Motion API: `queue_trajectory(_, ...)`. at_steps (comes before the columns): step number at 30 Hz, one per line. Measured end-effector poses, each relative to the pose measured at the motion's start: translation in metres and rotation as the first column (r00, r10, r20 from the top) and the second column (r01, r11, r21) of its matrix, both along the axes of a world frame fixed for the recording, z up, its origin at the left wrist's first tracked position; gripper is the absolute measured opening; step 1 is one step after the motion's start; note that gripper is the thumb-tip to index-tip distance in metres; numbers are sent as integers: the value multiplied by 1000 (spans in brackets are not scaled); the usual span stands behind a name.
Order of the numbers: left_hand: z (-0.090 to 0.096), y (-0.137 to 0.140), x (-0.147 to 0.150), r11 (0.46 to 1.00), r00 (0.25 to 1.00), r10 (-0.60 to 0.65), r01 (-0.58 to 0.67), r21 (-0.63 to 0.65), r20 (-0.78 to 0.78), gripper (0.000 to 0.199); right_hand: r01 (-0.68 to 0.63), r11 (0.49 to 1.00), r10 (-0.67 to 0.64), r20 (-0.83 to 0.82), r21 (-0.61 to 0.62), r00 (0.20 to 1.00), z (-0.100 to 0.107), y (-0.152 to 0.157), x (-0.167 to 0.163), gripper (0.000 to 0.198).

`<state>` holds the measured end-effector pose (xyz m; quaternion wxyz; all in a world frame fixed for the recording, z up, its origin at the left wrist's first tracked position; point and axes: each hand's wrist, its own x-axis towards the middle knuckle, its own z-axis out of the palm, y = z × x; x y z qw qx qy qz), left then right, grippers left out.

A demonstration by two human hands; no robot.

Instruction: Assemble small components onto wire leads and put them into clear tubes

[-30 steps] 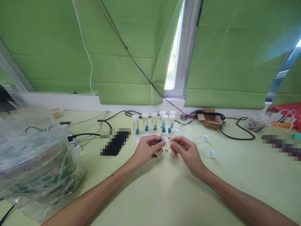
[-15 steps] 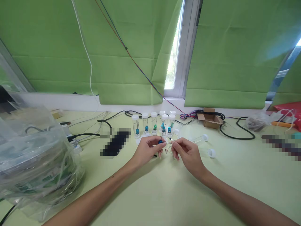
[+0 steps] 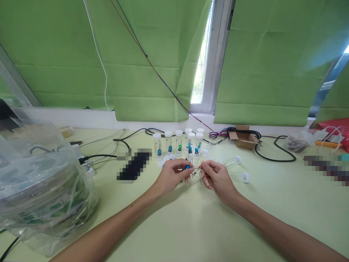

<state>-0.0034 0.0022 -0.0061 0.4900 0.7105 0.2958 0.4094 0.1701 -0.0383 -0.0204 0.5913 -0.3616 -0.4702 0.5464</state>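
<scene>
My left hand [image 3: 171, 176] is closed in a pinch on a small blue piece with thin wire legs [image 3: 187, 167], held just above the table. Close to its right, my right hand [image 3: 219, 180] pinches a thin metal wire [image 3: 200, 177] between thumb and fingertips; whether this wire belongs to the blue piece I cannot tell. Small parts between the hands are too fine to name. Behind them stand several clear tubes with white caps [image 3: 157, 143], each with a blue or green piece and thin wires inside. Beyond my right hand lies a clear tube [image 3: 231, 161] on its side.
A white-capped tube end [image 3: 245, 177] lies to the right. At the back sit an open cardboard box [image 3: 244, 140] and black cables [image 3: 283, 160]. A bulky plastic bag [image 3: 49, 196] fills the left, near a blurred dark item [image 3: 135, 165]. Green blinds [image 3: 152, 87] hang behind.
The blue piece in my left hand has dropped slightly and moved a little right. My right hand's fingers have curled in more, and the wire legs sit at a different angle.
</scene>
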Motion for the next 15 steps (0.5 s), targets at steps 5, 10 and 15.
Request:
queue_trajectory(5, 2, 1, -2, 1000, 1000, 15, -15, -27, 4, 21, 38, 994, -39, 12, 100, 999, 0, 0, -1, 26)
queue_trajectory(10, 7, 2, -3, 997, 999, 7, -3, -80, 52, 18, 142, 950, -179, 114, 278, 977, 3, -2, -1, 18)
queue_trajectory(15, 8, 2, -2, 995, 999, 8, -3, -96, 54, 18, 153, 933, -216, 165, 327, 962, 2, -3, 0, 13)
